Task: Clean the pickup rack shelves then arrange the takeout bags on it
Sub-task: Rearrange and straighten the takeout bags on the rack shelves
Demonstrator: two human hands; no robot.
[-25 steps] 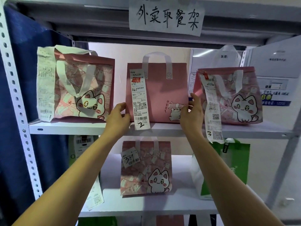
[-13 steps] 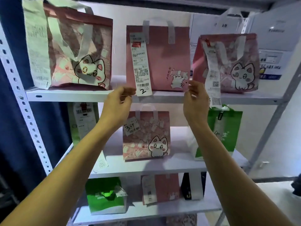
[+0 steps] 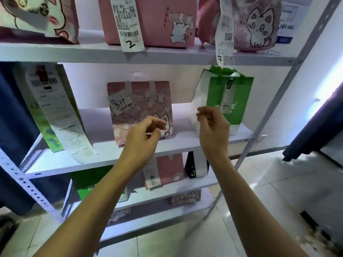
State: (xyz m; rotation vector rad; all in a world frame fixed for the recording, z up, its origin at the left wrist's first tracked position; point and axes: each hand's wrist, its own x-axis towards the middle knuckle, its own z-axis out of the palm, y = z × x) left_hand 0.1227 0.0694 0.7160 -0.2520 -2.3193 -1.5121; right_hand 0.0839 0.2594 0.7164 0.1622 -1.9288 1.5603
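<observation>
Nearest, both hands raised before the middle shelf (image 3: 167, 145), left hand (image 3: 143, 138) and right hand (image 3: 213, 127) loosely curled, gripping nothing. Just beyond, pink cat bag (image 3: 139, 108) and green bag (image 3: 230, 101) upright, numbered receipts facing out, likely for quick pickup. Farther up, bag marked 2 (image 3: 157, 21) on the top shelf (image 3: 74, 52).

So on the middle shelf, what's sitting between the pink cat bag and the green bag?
Nothing rests there: in the head view, bare white shelf separates the pink cat bag from the green bag. Only the right hand hovers in front.
</observation>
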